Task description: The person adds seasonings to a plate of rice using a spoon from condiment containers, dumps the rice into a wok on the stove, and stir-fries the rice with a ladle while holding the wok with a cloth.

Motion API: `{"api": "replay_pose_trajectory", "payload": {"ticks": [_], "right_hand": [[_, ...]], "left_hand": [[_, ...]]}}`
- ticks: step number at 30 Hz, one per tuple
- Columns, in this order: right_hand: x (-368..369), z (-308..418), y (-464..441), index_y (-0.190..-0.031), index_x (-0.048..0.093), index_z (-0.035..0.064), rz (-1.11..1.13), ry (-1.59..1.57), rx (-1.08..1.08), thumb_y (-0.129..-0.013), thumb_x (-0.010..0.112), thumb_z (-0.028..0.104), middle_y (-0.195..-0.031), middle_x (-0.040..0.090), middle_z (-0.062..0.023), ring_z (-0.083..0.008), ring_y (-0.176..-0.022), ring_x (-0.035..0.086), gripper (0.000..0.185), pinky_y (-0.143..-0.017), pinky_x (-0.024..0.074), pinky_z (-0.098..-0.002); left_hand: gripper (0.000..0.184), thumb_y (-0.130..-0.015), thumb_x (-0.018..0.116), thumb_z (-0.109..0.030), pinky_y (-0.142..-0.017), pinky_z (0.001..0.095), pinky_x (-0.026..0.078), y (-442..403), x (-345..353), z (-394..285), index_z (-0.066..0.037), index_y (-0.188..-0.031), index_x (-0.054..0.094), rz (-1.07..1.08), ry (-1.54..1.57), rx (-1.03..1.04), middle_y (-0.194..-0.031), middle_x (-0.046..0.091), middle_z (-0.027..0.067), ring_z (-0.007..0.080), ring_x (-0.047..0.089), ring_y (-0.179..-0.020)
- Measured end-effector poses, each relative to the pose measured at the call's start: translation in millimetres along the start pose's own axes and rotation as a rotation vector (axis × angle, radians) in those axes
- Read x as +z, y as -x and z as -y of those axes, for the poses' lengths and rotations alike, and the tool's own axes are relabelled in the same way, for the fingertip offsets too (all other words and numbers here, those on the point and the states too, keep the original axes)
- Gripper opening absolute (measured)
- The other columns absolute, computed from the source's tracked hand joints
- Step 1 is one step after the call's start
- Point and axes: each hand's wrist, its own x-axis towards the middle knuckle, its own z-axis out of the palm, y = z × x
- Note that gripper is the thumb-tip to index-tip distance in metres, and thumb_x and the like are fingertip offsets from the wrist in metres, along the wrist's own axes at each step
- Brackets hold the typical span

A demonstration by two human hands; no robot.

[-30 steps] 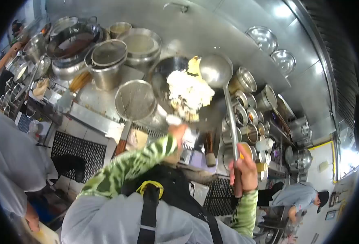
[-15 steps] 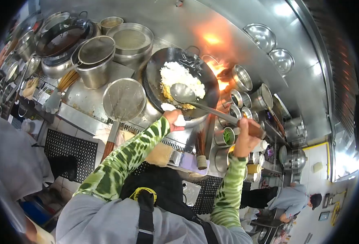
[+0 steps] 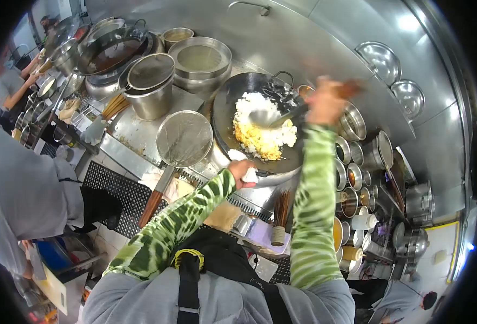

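Observation:
My left hand (image 3: 242,171) is closed on a folded white cloth (image 3: 250,176) at the near edge of a large black wok (image 3: 225,110). Whether the wok's near ear lies inside the cloth is hidden. White rice (image 3: 251,102) mixed with yellow egg (image 3: 257,144) fills the middle of the wok. My right hand (image 3: 325,102), blurred by motion, grips the wooden handle of a ladle (image 3: 264,115) above the wok's right side. The ladle's round bowl rests in the rice, tilted.
A round mesh strainer (image 3: 184,139) lies left of the wok. Behind it stand a pot with a sieve (image 3: 151,100) and a wide steel pot (image 3: 200,56). Several seasoning bowls (image 3: 352,175) line the right. A bamboo brush (image 3: 280,216) stands nearby; a co-worker (image 3: 28,189) is at left.
My right hand has swung up and away over the wok's right side, and the ladle has turned with it. The rice and egg have spread. Flames behind the wok have disappeared.

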Motion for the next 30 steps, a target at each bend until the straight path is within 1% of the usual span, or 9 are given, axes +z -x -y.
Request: {"api": "replay_pose_trajectory", "payload": {"ticks": [8, 12, 15, 17, 21, 23, 24, 27, 30], "right_hand": [[-48, 47, -47, -0.071, 0.057, 0.0062, -0.060, -0.115, -0.152, -0.080, 0.062, 0.012, -0.051, 0.048, -0.0009, -0.0130, -0.039, 0.044, 0.012, -0.040, 0.0383, -0.0268], [-55, -64, -51, -0.089, 0.059, 0.0039, 0.108, 1.321, -0.829, -0.077, 0.058, 0.008, -0.062, 0.056, -0.0048, -0.0183, -0.046, 0.053, 0.013, -0.046, 0.0468, -0.0320], [-26, 46, -30, -0.086, 0.057, 0.0020, -0.083, -0.072, 0.146, -0.060, 0.062, 0.001, -0.066, 0.061, -0.0089, -0.0195, -0.063, 0.062, 0.026, -0.055, 0.0492, -0.0321], [-16, 125, 4, -0.088, 0.060, 0.0053, -0.029, -0.098, -0.092, -0.087, 0.059, 0.033, -0.054, 0.051, -0.0011, -0.0201, -0.048, 0.051, 0.028, -0.046, 0.0422, -0.0355], [40, 137, 72, -0.086, 0.063, 0.0031, -0.103, 0.642, 0.285, -0.087, 0.058, 0.024, -0.058, 0.054, -0.0063, -0.0215, -0.055, 0.055, 0.021, -0.050, 0.0451, -0.0371], [32, 47, 38, -0.095, 0.063, 0.0005, -0.346, 0.522, -0.217, -0.090, 0.054, 0.028, -0.063, 0.055, -0.0106, -0.0232, -0.062, 0.057, 0.029, -0.057, 0.0491, -0.0374], [10, 16, 2, -0.101, 0.063, 0.0010, -0.069, 1.299, -0.649, -0.091, 0.052, 0.026, -0.066, 0.055, -0.0118, -0.0253, -0.068, 0.057, 0.029, -0.062, 0.0514, -0.0401], [7, 111, -15, -0.083, 0.059, 0.0067, 0.069, -0.166, 0.012, -0.089, 0.053, 0.018, -0.059, 0.047, 0.0044, -0.0059, -0.044, 0.044, 0.014, -0.036, 0.0343, -0.0207], [-8, 141, 25, -0.088, 0.060, 0.0038, 0.151, -0.241, -0.243, -0.084, 0.060, 0.015, -0.050, 0.042, 0.0025, -0.0089, -0.042, 0.044, 0.012, -0.037, 0.0356, -0.0237]], "left_hand": [[0.017, -0.080, 0.061, -0.012, -0.065, 0.0378, 0.055, -24, -8, -2, -0.012, -0.098, 0.060, -0.008, 0.034, -0.115, -0.090, 0.062, 0.0059, 0.0213, 0.058, -0.079], [0.032, -0.072, 0.069, -0.001, -0.068, 0.0333, 0.055, -36, -30, 27, -0.008, -0.102, 0.060, 0.086, -0.506, 0.392, -0.095, 0.059, 0.0054, 0.0194, 0.058, -0.085], [0.025, -0.087, 0.052, -0.014, -0.071, 0.0376, 0.055, 78, 10, 19, -0.005, -0.111, 0.054, -0.034, -0.040, -0.023, -0.104, 0.055, 0.0152, 0.0272, 0.055, -0.096], [0.022, -0.088, 0.051, -0.014, -0.071, 0.0410, 0.055, 124, 14, 13, -0.006, -0.108, 0.055, 0.091, -0.011, -0.079, -0.102, 0.056, 0.0155, 0.0259, 0.055, -0.095], [0.013, -0.087, 0.055, -0.015, -0.068, 0.0391, 0.054, 64, 10, 9, -0.009, -0.098, 0.054, 0.038, 0.159, 0.035, -0.091, 0.059, 0.0106, 0.0235, 0.059, -0.085], [0.015, -0.085, 0.055, -0.015, -0.074, 0.0428, 0.053, 76, -4, 45, -0.008, -0.098, 0.054, -0.006, 0.064, 0.088, -0.097, 0.056, 0.0110, 0.0250, 0.055, -0.091], [0.015, -0.086, 0.053, -0.012, -0.076, 0.0431, 0.053, 74, -21, 66, -0.006, -0.099, 0.053, -0.042, 0.080, -0.021, -0.097, 0.056, 0.0109, 0.0269, 0.058, -0.091], [0.027, -0.089, 0.051, -0.012, -0.061, 0.0375, 0.056, 106, -49, 88, -0.004, -0.114, 0.054, -0.002, -0.039, -0.163, -0.098, 0.063, 0.0098, 0.0253, 0.066, -0.087], [0.033, -0.076, 0.068, -0.013, -0.068, 0.0331, 0.055, 73, -63, 58, -0.005, -0.106, 0.057, 0.365, -1.121, 0.928, -0.093, 0.063, 0.0092, 0.0240, 0.064, -0.081]]}}
